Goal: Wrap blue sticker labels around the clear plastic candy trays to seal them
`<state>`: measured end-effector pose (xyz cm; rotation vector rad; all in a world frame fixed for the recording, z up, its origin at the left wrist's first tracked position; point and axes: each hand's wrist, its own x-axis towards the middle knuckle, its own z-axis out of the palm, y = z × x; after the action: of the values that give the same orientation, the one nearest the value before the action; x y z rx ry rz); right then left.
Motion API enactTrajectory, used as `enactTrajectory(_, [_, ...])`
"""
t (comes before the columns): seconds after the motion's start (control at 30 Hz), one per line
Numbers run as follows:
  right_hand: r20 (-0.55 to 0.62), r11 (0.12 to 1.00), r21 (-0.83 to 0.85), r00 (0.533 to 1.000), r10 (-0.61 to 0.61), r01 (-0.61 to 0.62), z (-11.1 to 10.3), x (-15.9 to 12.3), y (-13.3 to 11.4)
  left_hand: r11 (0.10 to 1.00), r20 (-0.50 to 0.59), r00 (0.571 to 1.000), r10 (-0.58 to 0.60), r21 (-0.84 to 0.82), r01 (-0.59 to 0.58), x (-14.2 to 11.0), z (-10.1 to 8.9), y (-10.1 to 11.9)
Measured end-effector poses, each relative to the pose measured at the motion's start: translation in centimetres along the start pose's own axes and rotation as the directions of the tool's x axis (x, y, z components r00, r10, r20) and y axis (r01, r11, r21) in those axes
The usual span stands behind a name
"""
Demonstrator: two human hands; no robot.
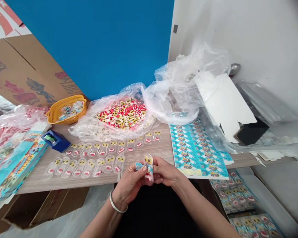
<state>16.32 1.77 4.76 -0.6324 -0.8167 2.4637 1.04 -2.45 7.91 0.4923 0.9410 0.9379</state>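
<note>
Between my two hands, just off the table's front edge, is a small clear plastic blister pack (148, 160) with yellow eye-shaped pieces at its top and red-and-white pieces below. A blue printed sticker (138, 166) lies across its middle. My left hand (132, 180) is closed on the pack, thumb pressed on the sticker. From the other side my right hand (165, 172) pinches the pack's edge. Filled packs without stickers (98, 167) lie in two rows on the table to the left. To the right lies a sheet of blue stickers (188, 148).
An open plastic bag (81, 127) of loose red, yellow and white pieces lies behind the rows. Nearby are a yellow basket (66, 120), a blue tape dispenser (56, 140) and printed blue boxes (27, 165). Crumpled plastic (173, 99) and white card (224, 102) sit at right; stickered packs (238, 195) lie below.
</note>
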Motion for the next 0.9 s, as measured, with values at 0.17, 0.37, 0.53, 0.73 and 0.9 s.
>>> enactTrajectory(0.17, [-0.336,0.960,-0.159,0.902,-0.271,0.230,-0.2,-0.3,-0.6,0.986,-0.297,0.940,0.166,0.082,-0.148,1.7,0.6,-0.2])
enactTrajectory(0.37, [-0.370,0.724,-0.631,0.712,-0.597,0.279,-0.5,-1.5,-1.4,0.951,-0.244,0.943,0.229,0.261,-0.163,3.0,2.3,-0.2])
enactTrajectory(0.53, [-0.426,0.782,-0.555,0.710,-0.561,0.284,-1.1,-2.2,-1.9,0.937,-0.210,0.927,0.310,0.233,-0.260,3.1,1.8,0.4])
enactTrajectory(0.73, [-0.427,0.838,-0.445,0.747,-0.510,0.317,-0.5,-1.9,-1.7,0.982,-0.101,0.978,0.184,-0.010,-0.186,3.3,1.1,0.3])
enactTrajectory(0.9, [-0.413,0.843,-0.409,0.754,-0.512,0.349,0.4,-1.1,-1.3,0.982,0.061,0.998,-0.024,-0.188,0.035,3.5,1.2,0.1])
